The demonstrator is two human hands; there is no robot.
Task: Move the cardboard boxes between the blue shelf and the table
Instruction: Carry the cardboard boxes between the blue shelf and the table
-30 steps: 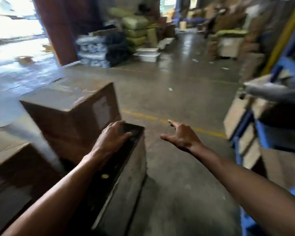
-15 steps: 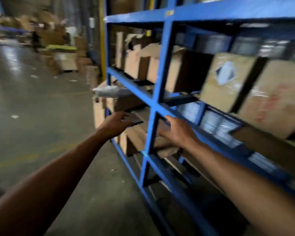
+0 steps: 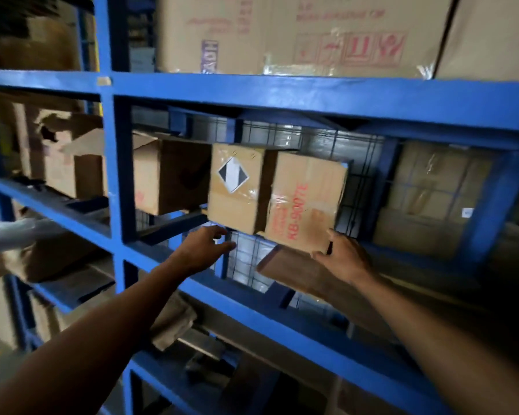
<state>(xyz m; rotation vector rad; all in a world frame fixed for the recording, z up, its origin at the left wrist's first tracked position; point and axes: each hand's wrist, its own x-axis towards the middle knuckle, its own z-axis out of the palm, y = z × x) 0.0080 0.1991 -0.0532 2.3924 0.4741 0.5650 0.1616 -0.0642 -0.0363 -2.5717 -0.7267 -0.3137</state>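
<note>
My left hand (image 3: 204, 247) is wide, fingers loosely stretched and holding nothing. It hovers just below and to the left of the cardboard box (image 3: 276, 193), near its lower left corner but not touching it. My right hand (image 3: 345, 259) is at the box's lower right corner, with fingers (image 3: 331, 235) against the right edge and the thumb by the bottom edge. I cannot tell whether it grips or only touches.

The box sits between my two hands on the middle level of the blue shelf (image 3: 282, 94). One corner is turned toward me, a black-and-white diamond label (image 3: 232, 175) on its left face and red print on its right. A flat piece of cardboard (image 3: 282, 271) lies just below my right hand. An open box (image 3: 168, 175) stands left of the task box, farther in. Wire mesh (image 3: 360, 175) is to the right, with another box (image 3: 432, 199) behind it. A large printed box (image 3: 282, 31) fills the level above.
</note>
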